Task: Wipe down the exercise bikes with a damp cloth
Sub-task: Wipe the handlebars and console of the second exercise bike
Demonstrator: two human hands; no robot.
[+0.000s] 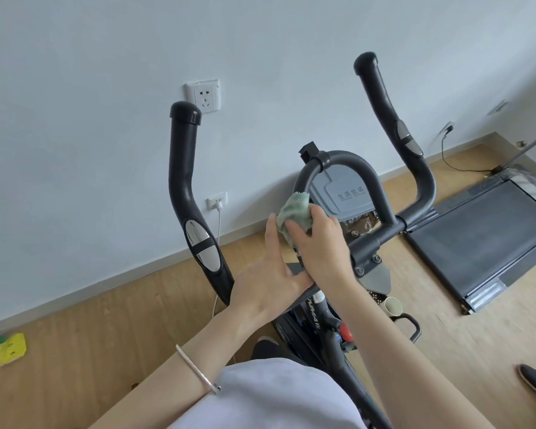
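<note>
A black exercise bike [381, 193] stands in front of me, with two upright handlebar grips and a curved loop bar in the middle. My right hand [319, 243] is shut on a crumpled green cloth [294, 212], pressed against the left side of the loop bar. My left hand [270, 277] lies with fingers straight on the crossbar just under the cloth, and its thumb side touches my right hand. A silver bracelet sits on my left wrist. The left grip [186, 193] carries a chrome pulse sensor.
A grey bin lid [344, 193] shows behind the loop bar. A treadmill [483, 239] lies on the wooden floor at right. Wall sockets [203, 96] and a plugged white cable are on the wall. A yellow object [10, 349] lies at far left, a paper cup [392, 305] near the frame.
</note>
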